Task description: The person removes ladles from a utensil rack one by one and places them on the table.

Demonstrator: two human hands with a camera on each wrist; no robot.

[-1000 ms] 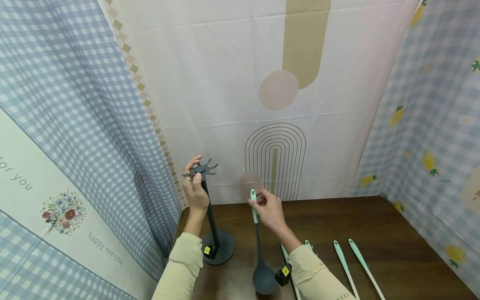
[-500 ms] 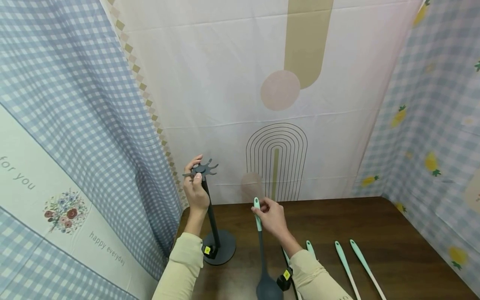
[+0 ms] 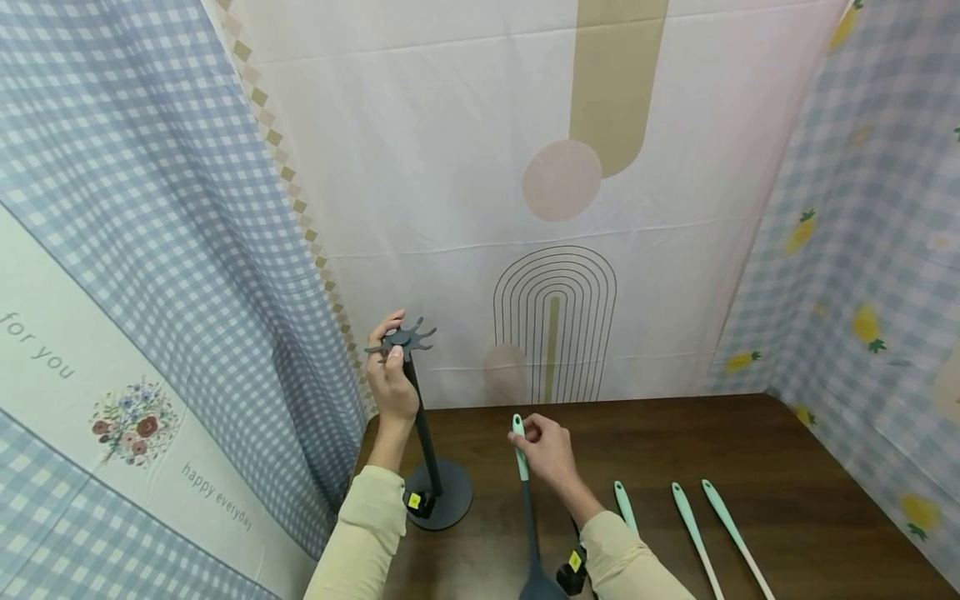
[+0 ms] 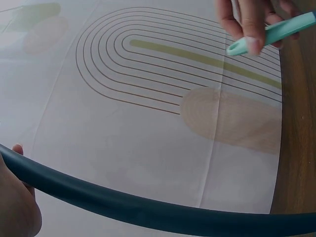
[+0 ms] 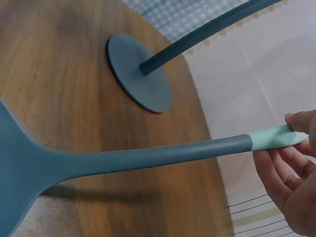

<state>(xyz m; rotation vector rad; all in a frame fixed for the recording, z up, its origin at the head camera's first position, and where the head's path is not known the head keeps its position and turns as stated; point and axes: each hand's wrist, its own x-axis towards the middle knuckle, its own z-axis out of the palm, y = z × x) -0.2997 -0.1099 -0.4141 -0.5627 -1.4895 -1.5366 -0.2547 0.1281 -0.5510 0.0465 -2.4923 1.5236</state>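
My left hand point(image 3: 393, 393) holds the top of a dark utensil stand point(image 3: 423, 425), its thumb and fingers around the hooked crown. In the left wrist view the stand's pole point(image 4: 128, 207) crosses the bottom. My right hand point(image 3: 550, 450) pinches the mint-green handle end of a ladle point(image 3: 529, 508) to the right of the stand. The ladle hangs handle up, with its dark grey-blue head low and cut off by the bottom of the head view. The right wrist view shows its shaft point(image 5: 148, 160) with the thumb on one side of the grip and fingers on the other.
On the brown wooden table point(image 3: 660, 433), a mint-handled utensil point(image 3: 625, 504) lies partly hidden by the right sleeve. Two more, a nearer one point(image 3: 693, 533) and a farther one point(image 3: 738, 537), lie to its right. Behind the table hangs a patterned cloth point(image 3: 435, 208).
My right hand has lowered the ladle and brought it slightly right, so its head slides out of the bottom of the head view. The left hand stays on the stand.
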